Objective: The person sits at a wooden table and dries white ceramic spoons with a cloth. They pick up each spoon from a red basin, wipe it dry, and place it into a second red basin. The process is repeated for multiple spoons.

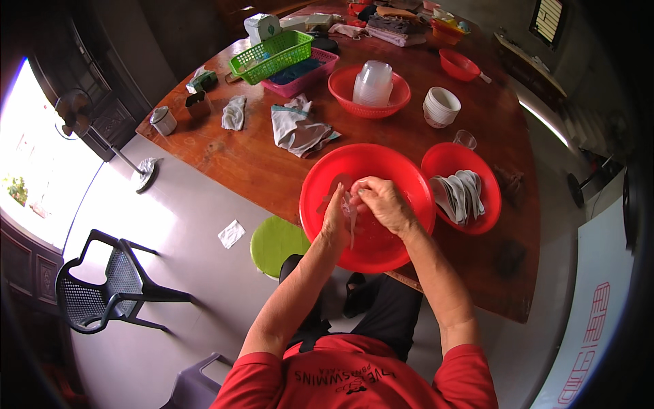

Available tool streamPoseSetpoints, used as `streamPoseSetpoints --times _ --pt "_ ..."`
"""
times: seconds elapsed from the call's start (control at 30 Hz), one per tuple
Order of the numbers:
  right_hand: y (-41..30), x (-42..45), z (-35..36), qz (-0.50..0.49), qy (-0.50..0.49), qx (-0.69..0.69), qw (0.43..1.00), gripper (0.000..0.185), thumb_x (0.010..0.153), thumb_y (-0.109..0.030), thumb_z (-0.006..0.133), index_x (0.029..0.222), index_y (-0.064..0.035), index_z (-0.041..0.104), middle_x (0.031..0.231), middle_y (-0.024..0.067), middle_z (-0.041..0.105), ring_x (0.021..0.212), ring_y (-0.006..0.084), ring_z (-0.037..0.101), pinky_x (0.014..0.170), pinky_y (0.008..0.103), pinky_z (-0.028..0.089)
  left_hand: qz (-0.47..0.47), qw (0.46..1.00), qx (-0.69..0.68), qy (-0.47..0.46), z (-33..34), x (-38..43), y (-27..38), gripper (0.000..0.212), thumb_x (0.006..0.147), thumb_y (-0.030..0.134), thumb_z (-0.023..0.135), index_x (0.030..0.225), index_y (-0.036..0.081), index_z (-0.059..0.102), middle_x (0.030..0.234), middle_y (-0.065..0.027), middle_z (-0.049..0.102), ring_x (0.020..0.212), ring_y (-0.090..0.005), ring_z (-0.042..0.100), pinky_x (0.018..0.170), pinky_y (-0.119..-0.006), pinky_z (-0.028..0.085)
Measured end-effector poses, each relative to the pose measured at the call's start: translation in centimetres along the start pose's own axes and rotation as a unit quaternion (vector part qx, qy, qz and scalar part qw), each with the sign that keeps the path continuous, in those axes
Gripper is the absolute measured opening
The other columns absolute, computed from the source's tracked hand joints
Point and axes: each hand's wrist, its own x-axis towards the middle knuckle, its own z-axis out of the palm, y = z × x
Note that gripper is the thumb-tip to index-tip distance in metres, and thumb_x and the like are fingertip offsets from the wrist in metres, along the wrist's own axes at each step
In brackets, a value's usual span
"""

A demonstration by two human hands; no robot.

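Note:
Both hands are over a large red plastic basin at the table's near edge. My left hand holds a wet, whitish translucent item, perhaps a spoon or a cloth; its kind is unclear. My right hand is beside it with curled fingers, close to the item's upper end; whether it grips anything cannot be told. Something faint lies in the basin behind my left hand. Right of the basin, a smaller red basin holds several white soup spoons, standing side by side.
On the wooden table are a crumpled white cloth, a red colander with stacked clear plastic tubs, stacked white bowls, a clear cup and a green basket. A green stool stands below the edge.

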Motion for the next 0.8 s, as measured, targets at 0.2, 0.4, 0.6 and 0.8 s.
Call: streamPoseSetpoints --times 0.2,0.4,0.6,0.8 --pt "1.1 -2.6 3.0 -0.251 0.005 -0.41 0.877 0.037 0.077 0.005 0.038 0.113 0.0077 0.043 0.117 0.0244 0.043 0.112 0.0345 0.04 0.097 0.0368 0.033 0.077 0.994 -0.077 0.009 1.1 0.1 -0.2 0.053 0.087 0.051 0.029 0.1 0.006 0.053 0.087 -0.0066 0.057 0.083 -0.0167 0.054 0.071 -0.033 0.047" --pt "1.2 -7.0 2.5 -0.208 0.001 -0.386 0.899 0.052 0.068 0.01 0.051 0.117 0.0042 0.039 0.117 0.0207 0.044 0.107 0.0325 0.047 0.087 0.0354 0.043 0.123 0.97 -0.208 0.039 0.6 0.7 0.1 0.053 0.089 0.046 0.026 0.094 0.0 0.053 0.081 -0.0129 0.056 0.07 -0.0228 0.052 0.067 -0.03 0.047" --pt "0.3 -6.2 2.2 -0.078 0.072 -0.498 0.861 0.047 0.068 0.005 0.053 0.113 0.0025 0.04 0.086 0.0185 0.053 0.077 0.0334 0.056 0.071 0.0369 0.046 0.118 0.949 -0.293 -0.022 3.2 -0.8 0.5 0.039 0.09 0.033 0.034 0.101 -0.003 0.042 0.093 -0.0191 0.053 0.082 -0.0295 0.052 0.075 -0.041 0.045" --pt "-0.6 -5.5 -1.5 -0.197 0.084 -0.701 0.68 0.015 0.075 -0.009 0.05 0.09 -0.006 0.052 0.067 0.0046 0.054 0.056 0.0172 0.055 0.052 0.0333 0.038 0.03 0.996 -0.031 0.072 0.1 -0.4 0.3 0.026 0.086 0.02 0.048 0.099 -0.002 0.05 0.089 -0.0139 0.056 0.081 -0.0256 0.055 0.074 -0.039 0.048"
